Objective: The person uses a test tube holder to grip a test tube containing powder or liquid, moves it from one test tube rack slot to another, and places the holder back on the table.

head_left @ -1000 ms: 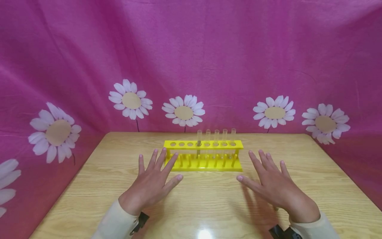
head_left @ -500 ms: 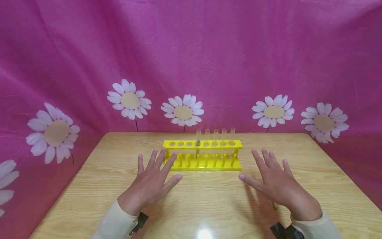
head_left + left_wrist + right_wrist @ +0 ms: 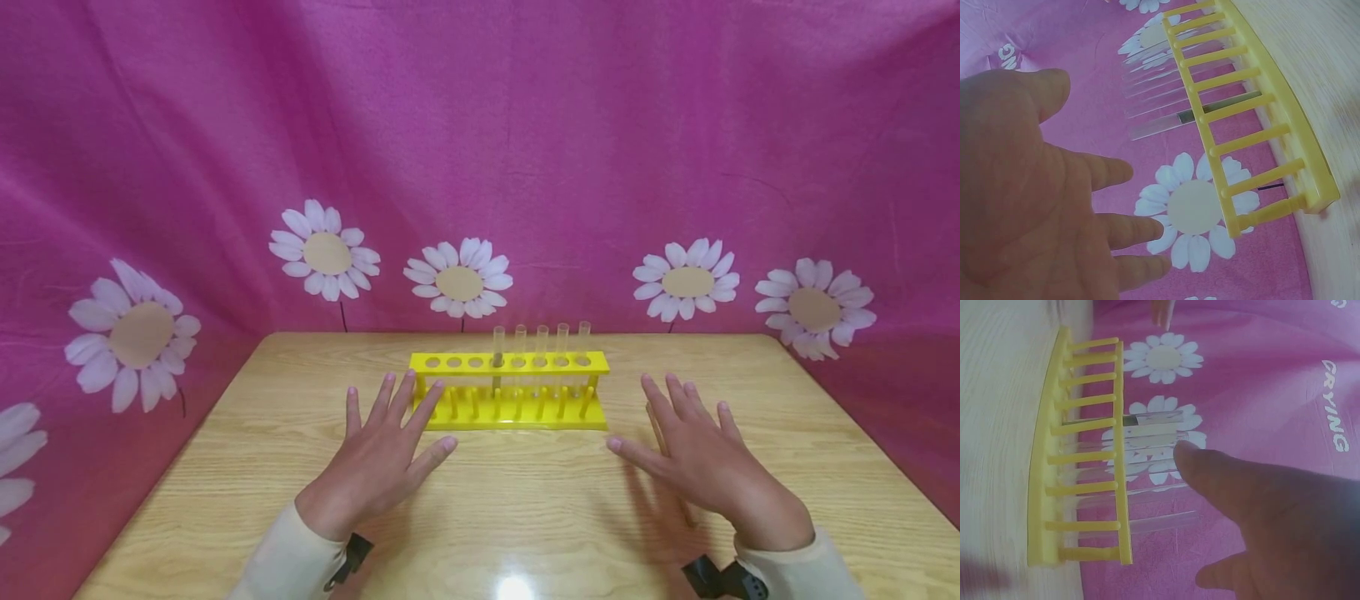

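A yellow test tube rack [image 3: 517, 423] stands at the back middle of the table. In its right part are several clear test tubes [image 3: 542, 340], upright. The leftmost tube [image 3: 498, 337] holds something dark, seen also as a dark-filled tube [image 3: 1191, 117] in the left wrist view. My left hand [image 3: 371, 467] hovers with fingers spread in front of the rack's left end, holding nothing. To the right of the rack, my right hand [image 3: 705, 468] is spread too, palm down and holding nothing. Beneath it lies a thin brown stick [image 3: 655, 427], partly hidden by the hand.
The light wooden table [image 3: 510, 500] carries the rack and stick. A pink cloth [image 3: 510, 167] with white daisies hangs behind and at both sides. Black straps [image 3: 351, 560] with devices sit at both wrists. Holes at the rack's left hold no tubes.
My right hand has drifted slightly to the right, and more of the brown stick shows beneath it. The left hand, rack and tubes stay practically where they were.
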Demonstrator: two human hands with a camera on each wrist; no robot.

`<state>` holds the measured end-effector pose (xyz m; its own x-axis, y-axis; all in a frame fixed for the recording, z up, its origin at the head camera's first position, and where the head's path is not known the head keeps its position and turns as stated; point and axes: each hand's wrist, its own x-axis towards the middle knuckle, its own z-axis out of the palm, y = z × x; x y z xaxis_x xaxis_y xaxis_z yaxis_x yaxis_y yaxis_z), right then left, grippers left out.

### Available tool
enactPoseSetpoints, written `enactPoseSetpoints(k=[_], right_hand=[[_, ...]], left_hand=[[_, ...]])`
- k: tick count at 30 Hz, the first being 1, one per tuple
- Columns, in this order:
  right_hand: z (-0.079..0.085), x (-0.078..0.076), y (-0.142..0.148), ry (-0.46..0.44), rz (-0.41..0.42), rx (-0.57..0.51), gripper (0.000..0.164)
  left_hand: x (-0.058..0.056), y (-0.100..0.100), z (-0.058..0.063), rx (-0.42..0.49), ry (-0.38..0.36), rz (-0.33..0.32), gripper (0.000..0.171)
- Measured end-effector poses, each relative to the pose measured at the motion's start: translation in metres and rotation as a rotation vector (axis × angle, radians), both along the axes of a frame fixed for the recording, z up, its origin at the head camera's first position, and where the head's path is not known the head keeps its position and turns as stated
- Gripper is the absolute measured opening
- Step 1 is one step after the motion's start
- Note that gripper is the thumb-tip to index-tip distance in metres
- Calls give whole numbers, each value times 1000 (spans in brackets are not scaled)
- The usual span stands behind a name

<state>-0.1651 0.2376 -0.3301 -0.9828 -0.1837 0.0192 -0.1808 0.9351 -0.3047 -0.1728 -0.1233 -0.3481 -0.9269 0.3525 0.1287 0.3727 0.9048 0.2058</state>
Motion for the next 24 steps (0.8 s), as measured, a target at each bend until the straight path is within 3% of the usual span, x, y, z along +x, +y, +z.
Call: enactPoseSetpoints(k=[14, 20, 24], right_hand=[[-7, -11, 10, -29, -13, -45, 112], [-10, -17, 17, -57, -55, -44, 112], [-13, -24, 23, -128, -102, -54, 113]], left_hand=[[-7, -6, -3, 68, 28, 0, 75], [-22, -1, 0, 143, 34, -38, 75], [-34, 7, 4, 218, 12, -57, 72]])
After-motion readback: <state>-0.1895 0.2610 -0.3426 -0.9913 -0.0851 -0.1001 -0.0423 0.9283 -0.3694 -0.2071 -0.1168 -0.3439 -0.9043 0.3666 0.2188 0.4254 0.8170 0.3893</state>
